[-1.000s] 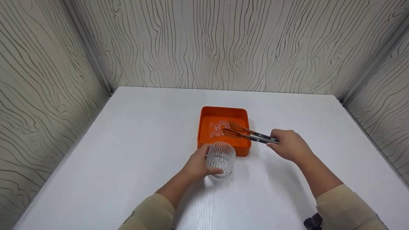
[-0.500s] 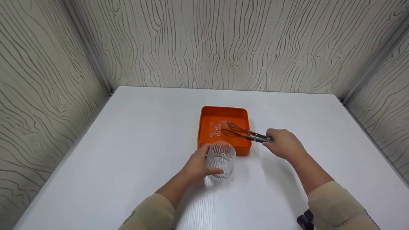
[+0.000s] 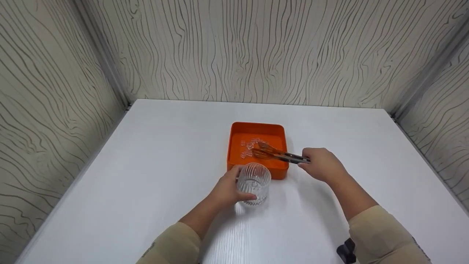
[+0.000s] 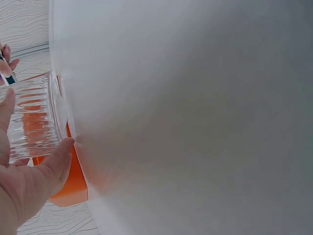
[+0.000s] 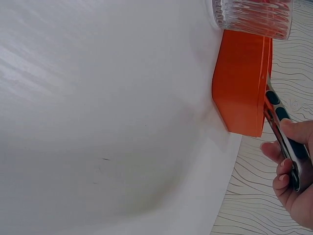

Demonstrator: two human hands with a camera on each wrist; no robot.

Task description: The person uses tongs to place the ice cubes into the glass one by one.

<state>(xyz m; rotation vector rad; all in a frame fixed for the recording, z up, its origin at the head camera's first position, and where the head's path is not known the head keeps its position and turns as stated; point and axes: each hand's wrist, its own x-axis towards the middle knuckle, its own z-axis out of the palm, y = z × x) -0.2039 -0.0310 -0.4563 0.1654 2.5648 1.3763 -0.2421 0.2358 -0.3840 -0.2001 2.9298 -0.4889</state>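
My left hand [image 3: 224, 189] grips a clear ribbed glass [image 3: 255, 183] from its left side, thumb across the front; the glass stands upright on the table just before the orange tray [image 3: 238, 128]. Inside the tray lie several small clear cubes [image 3: 250, 146]. My right hand [image 3: 322, 164] holds a pair of tongs [image 3: 289, 157] by the dark handles, and their amber tips reach down into the tray beside the cubes. In the right wrist view, fingers and thumb wrap the tongs' handle [image 5: 288, 137] over the tray's edge. Whether a cube is between the tips, I cannot tell.
The white table [image 3: 165, 146] spreads out around the tray, with wood-grain patterned panels [image 3: 238, 51] behind it and on both sides. A small black object [image 3: 346, 251] shows by the right sleeve at the lower edge.
My right hand has moved slightly left, and the tongs' tips have come closer together and shifted left among the cubes. The left hand and glass stay in place.
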